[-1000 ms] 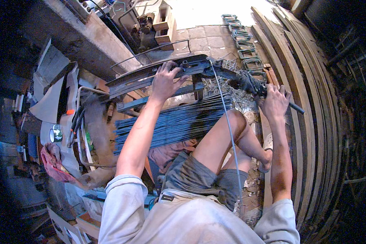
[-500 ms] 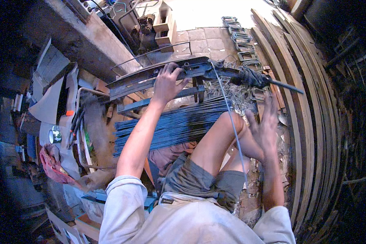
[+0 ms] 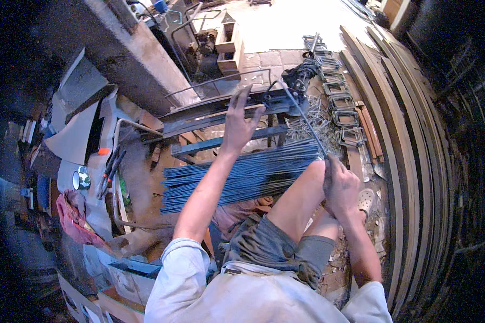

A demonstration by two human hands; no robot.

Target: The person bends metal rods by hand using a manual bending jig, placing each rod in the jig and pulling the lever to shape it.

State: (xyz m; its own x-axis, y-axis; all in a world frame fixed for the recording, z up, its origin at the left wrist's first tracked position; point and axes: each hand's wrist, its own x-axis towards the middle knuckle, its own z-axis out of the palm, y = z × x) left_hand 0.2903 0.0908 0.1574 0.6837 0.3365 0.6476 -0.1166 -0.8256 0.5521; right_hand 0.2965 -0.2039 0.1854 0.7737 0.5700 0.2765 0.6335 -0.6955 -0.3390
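A thin steel rod (image 3: 308, 123) slants from the bending bench (image 3: 199, 114) toward me, and the fist of my right hand (image 3: 341, 185) is closed around its near end beside my knee. My left hand (image 3: 242, 125) is at the bench's long steel top with fingers stretched; whether it presses on the metal I cannot tell. At the bench's right end, a lever with a black-wrapped handle (image 3: 302, 72) points away from me. Below the bench lies a thick bundle of straight blue-grey rods (image 3: 237, 175).
A row of bent rectangular wire frames (image 3: 339, 100) lies right of the bench, near scattered metal offcuts (image 3: 306, 121). Long wooden planks (image 3: 401, 151) run along the right. Leftward are a cup (image 3: 81, 178), pliers (image 3: 111, 172) and a red cloth (image 3: 75, 215).
My right hand, open half a second ago, has closed on the rod. The lever has swung from pointing right to pointing away. My left hand has stayed at the bench, its fingers straighter.
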